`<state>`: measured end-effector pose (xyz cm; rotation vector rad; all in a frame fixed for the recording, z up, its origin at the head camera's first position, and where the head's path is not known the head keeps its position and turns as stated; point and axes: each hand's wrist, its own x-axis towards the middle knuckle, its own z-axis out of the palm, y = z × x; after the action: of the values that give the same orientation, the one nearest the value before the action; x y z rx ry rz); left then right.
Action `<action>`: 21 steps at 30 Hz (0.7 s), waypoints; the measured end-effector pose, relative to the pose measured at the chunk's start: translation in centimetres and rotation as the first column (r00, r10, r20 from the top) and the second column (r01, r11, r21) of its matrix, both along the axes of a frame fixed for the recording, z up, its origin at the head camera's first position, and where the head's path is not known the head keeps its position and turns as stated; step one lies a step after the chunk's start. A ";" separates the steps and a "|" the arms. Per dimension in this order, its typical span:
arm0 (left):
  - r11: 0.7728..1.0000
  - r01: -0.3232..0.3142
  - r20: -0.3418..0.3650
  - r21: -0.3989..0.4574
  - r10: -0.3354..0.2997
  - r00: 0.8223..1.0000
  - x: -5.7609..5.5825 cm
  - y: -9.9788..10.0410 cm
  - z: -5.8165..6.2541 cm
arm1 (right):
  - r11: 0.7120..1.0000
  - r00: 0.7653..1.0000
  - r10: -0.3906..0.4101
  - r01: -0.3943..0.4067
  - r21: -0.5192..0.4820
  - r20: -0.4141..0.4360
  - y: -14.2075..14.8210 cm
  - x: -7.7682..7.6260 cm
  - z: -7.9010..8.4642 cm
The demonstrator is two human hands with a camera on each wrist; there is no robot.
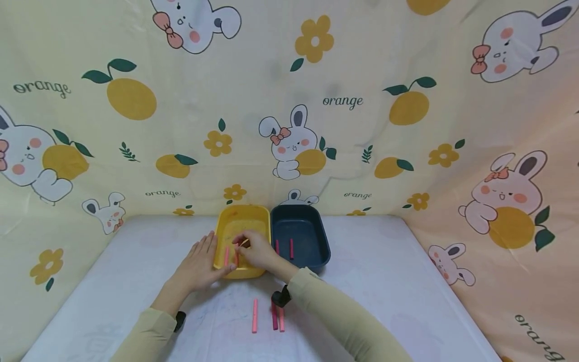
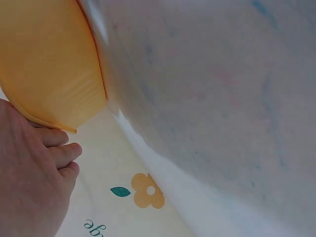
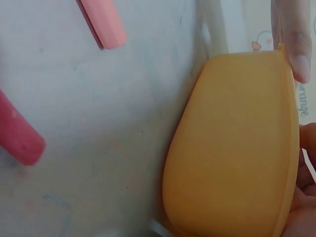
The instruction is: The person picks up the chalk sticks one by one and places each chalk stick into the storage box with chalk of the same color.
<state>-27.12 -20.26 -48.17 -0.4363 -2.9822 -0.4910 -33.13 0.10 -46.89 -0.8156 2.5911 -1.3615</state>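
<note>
A yellow plastic bin [image 1: 244, 272] stands at the back of the table. My left hand [image 1: 199, 264] rests along its left rim with straight fingers, the thumb reaching over the front rim. In the left wrist view the fingers touch the edge of the bin. My right hand [image 1: 257, 250] reaches over the right side into the bin and pinches a pink crayon stick [image 1: 236, 258] that points down inside. Another pink crayon stick [image 1: 226, 255] lies in the bin to its left. In the right wrist view the bin's outer wall [image 3: 232, 143] hides most of the right hand.
A dark blue bin [image 1: 312, 246] adjoins the yellow one on the right, with a red stick [image 1: 291, 249] and another red stick [image 1: 277, 246] inside. In front lie a pink stick [image 1: 255, 315], a dark red stick [image 1: 274, 318] and a second pink stick [image 1: 282, 320]. Patterned cloth [image 1: 289, 75] hangs behind.
</note>
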 end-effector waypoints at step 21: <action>1.000 0.002 0.021 0.007 -0.002 1.000 -0.2 -0.1 -0.1 | 0.998 0.999 -0.014 0.011 0.067 0.051 -1.0 -1.5 -0.1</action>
<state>-27.32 -20.32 -48.29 -0.4359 -2.9995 -0.5094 -34.61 -0.95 -47.02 -0.7454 2.5913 -1.2748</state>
